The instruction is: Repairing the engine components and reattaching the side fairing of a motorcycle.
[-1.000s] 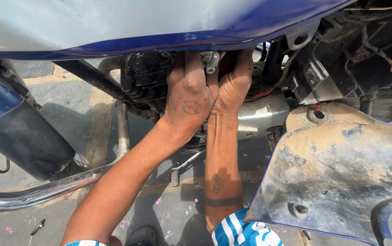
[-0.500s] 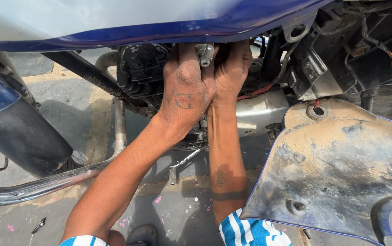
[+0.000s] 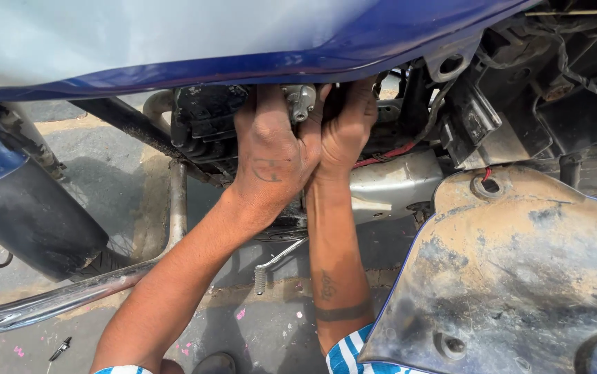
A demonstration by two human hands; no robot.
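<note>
Both my hands reach up under a blue motorcycle fuel tank [image 3: 173,41] into the engine area. My left hand [image 3: 270,149] lies flat against the black finned engine block [image 3: 205,128], its fingers hidden under the tank edge. My right hand [image 3: 347,128] is pressed beside it, fingers curled up behind a small silver metal part [image 3: 300,100] that sits between the two hands. Whether either hand grips that part is hidden. Red wire [image 3: 388,154] runs just right of my right hand.
A muddy detached side panel [image 3: 520,270] fills the lower right. A chrome exhaust pipe [image 3: 56,301] and black fork tube [image 3: 28,215] are at left. A foot lever [image 3: 274,263] hangs below my wrists. Black housings and wiring [image 3: 555,76] crowd the upper right. A small tool [image 3: 59,348] lies on the asphalt.
Both hands stay in the same spot under the tank, shifting only slightly upward; the view has barely drifted.
</note>
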